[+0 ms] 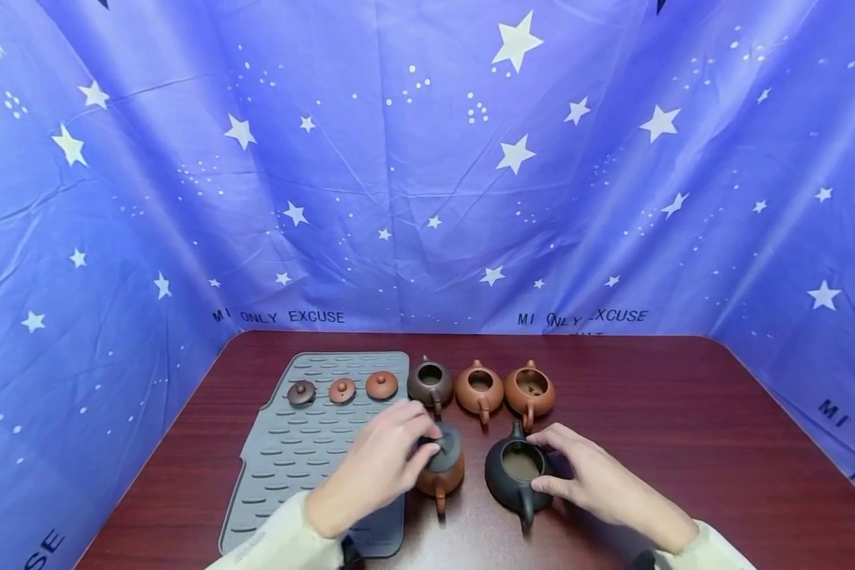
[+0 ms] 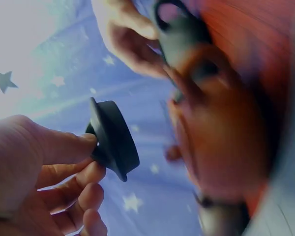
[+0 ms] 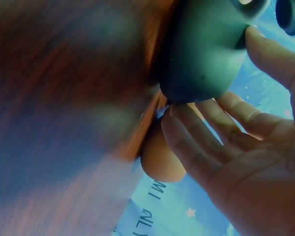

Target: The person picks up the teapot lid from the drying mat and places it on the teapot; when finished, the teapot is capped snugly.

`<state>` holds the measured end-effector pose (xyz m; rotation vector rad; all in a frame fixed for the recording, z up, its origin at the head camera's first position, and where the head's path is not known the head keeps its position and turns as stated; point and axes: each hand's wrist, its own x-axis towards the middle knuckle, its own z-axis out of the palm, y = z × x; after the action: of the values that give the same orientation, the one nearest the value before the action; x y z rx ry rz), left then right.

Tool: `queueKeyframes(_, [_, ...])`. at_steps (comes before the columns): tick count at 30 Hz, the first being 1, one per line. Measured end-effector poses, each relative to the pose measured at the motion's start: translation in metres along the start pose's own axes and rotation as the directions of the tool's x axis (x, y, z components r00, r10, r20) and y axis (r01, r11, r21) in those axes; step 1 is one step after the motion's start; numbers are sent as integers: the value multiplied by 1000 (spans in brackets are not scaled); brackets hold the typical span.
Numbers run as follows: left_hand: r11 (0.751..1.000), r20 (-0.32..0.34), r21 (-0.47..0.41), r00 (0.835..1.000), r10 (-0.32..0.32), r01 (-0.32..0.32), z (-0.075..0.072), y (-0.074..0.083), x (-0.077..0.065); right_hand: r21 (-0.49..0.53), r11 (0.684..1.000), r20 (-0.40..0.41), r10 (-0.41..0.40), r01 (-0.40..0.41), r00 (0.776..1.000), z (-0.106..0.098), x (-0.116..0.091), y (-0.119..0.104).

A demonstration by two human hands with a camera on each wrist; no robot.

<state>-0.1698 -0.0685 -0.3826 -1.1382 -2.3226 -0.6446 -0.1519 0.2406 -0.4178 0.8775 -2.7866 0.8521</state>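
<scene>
My left hand (image 1: pixel 381 455) pinches a black teapot lid (image 2: pixel 113 140) by its knob. The lid is held above an orange-brown teapot (image 1: pixel 445 481), partly hiding it in the head view. In the left wrist view that pot is blurred, with a small knob showing on its top. At the right, a black teapot (image 1: pixel 499 479) stands uncovered on the table, spout pointing away and handle toward me. My right hand (image 1: pixel 587 479) holds its right side, thumb at the rim and fingers against the body.
Behind stand three uncovered teapots: a dark brown one (image 1: pixel 420 389), an orange-brown one (image 1: pixel 469 397) and another orange-brown one (image 1: pixel 549 400). Three lids, one dark (image 1: pixel 302 393), one reddish (image 1: pixel 342 389) and one orange (image 1: pixel 381 386), lie on a grey mat (image 1: pixel 256 507) at left.
</scene>
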Motion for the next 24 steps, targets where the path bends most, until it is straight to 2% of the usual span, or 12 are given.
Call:
queueKeyframes(4, [998, 31, 16, 997, 66, -66, 16, 20, 23, 11, 1000, -4, -10, 10, 1000, 0, 0, 2])
queueKeyframes(10, [981, 120, 134, 985, 126, -142, 40, 39, 45, 18, 1000, -17, -25, 26, 1000, 2, 0, 4])
queueKeyframes(15, [975, 175, 178, 979, 103, -134, 55, 44, 53, 31, 999, -20, -27, 27, 999, 5, -1, 4])
queueKeyframes(20, [975, 231, 195, 971, 62, -109, 64, 47, 57, 14, 999, -24, -45, 45, 999, 6, -1, 3])
queueKeyframes(24, [972, 246, 209, 968, 50, -103, 70, 50, 61, -16, 999, -41, -49, 48, 998, 3, -1, 2])
